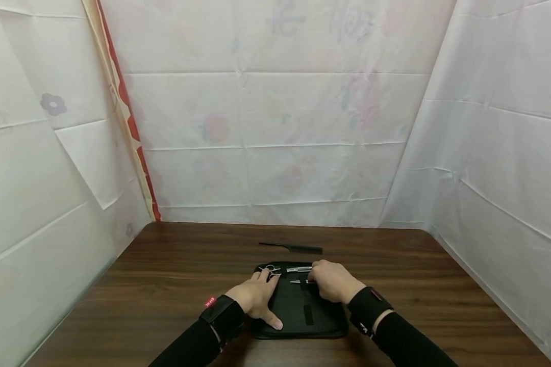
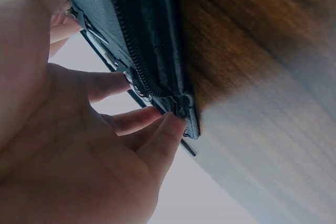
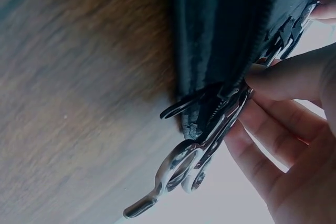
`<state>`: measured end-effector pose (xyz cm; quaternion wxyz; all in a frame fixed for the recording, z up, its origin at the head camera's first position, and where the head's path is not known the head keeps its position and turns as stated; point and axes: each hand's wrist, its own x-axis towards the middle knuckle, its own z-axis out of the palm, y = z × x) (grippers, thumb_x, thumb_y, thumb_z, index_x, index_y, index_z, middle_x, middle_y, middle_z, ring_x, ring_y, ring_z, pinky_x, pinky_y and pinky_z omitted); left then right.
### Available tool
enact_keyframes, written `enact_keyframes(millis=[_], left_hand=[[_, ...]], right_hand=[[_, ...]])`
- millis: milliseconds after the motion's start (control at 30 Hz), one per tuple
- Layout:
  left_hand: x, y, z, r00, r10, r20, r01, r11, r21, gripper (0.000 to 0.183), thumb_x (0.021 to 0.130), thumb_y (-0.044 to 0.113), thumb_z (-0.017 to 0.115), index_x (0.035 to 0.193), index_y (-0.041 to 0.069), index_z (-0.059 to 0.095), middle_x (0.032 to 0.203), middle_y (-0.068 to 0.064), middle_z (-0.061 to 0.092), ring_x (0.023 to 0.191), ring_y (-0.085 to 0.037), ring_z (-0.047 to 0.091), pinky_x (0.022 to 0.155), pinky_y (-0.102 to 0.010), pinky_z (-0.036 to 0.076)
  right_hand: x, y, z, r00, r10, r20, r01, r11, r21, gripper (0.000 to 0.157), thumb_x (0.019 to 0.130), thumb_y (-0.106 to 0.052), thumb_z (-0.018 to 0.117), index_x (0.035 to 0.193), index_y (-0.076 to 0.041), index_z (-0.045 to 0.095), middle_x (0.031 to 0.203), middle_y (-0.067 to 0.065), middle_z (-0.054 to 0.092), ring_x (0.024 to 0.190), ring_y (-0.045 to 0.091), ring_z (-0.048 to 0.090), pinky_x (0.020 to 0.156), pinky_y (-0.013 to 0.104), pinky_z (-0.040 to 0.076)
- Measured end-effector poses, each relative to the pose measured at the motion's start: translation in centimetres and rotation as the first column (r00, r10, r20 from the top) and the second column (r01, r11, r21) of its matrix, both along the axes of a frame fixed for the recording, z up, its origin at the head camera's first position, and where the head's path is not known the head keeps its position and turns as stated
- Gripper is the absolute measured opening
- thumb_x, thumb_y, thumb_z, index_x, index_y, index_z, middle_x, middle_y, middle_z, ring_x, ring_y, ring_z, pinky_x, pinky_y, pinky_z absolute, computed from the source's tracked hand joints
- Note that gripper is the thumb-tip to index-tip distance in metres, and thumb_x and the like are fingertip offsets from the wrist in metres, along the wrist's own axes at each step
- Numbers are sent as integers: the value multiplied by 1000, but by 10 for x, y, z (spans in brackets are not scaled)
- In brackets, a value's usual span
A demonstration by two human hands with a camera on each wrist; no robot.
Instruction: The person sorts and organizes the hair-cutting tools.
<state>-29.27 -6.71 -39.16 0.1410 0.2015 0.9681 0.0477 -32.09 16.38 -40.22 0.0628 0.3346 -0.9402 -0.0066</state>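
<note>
A black zip case (image 1: 288, 311) lies opened flat on the wooden table. My left hand (image 1: 257, 294) rests across its left side, fingers spread, with fingertips at the metal finger rings of a pair of scissors (image 1: 270, 267). In the left wrist view, the fingertips touch the case near its zipped corner (image 2: 181, 106). At the right side, my right hand (image 1: 332, 281) pinches a second pair of silver scissors (image 3: 178, 169) between thumb and fingers. Their rings stick out past the zipper edge, and the blade tip (image 1: 295, 281) points left. A silver tool (image 1: 298, 269) lies just above that blade.
Behind the case lies a black comb (image 1: 305, 250) with a thin tail. An elastic strap (image 1: 308, 315) crosses the lower part of the case. A zipper pull (image 3: 181, 107) hangs at its right edge. White sheets (image 1: 266, 112) wall in the table at back and sides.
</note>
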Motion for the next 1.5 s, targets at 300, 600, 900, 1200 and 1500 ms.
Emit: enact_keyframes(millis=[300,600,900,1200,1500], left_hand=[[-1,-1,0,1000,-5,9,5,1000,-1,115,70,64,85,158,9,35,163,-19,26,149,-37,27,116,-49,34],[0,-1,0,1000,-3,14,3,1000,-5,114,70,64,85,158,10,35,163,-19,26,149,-37,27,115,-49,34],[0,0,1,1000,0,8,0,1000,-6,115,69,64,84,158,10,36,162,-19,27,149,-37,28,115,-50,35],[0,-1,1,1000,-1,15,1,1000,-1,115,69,64,85,158,10,36,163,-19,26,149,-37,27,115,-49,34],[0,-1,1,1000,-8,2,8,1000,3,115,69,63,86,157,9,36,162,-19,27,148,-37,29,115,-49,34]], right_hand=[[0,-3,1,1000,0,14,0,1000,-2,22,86,5,73,97,-13,80,92,1,64,92,20,65,75,36,57],[0,-6,2,1000,7,12,-7,1000,-6,21,88,4,72,95,-14,80,89,0,63,90,20,64,72,35,56],[-2,-6,1,999,16,40,-14,998,-55,22,90,5,68,94,-13,80,89,1,64,86,19,64,67,32,54],[-6,-5,-3,999,8,54,-4,997,-73,23,93,3,65,95,-14,80,89,0,63,83,17,64,64,30,53],[-8,-1,-4,997,28,76,-17,991,-132,21,94,2,66,96,-13,79,90,-1,63,80,14,62,65,30,52]])
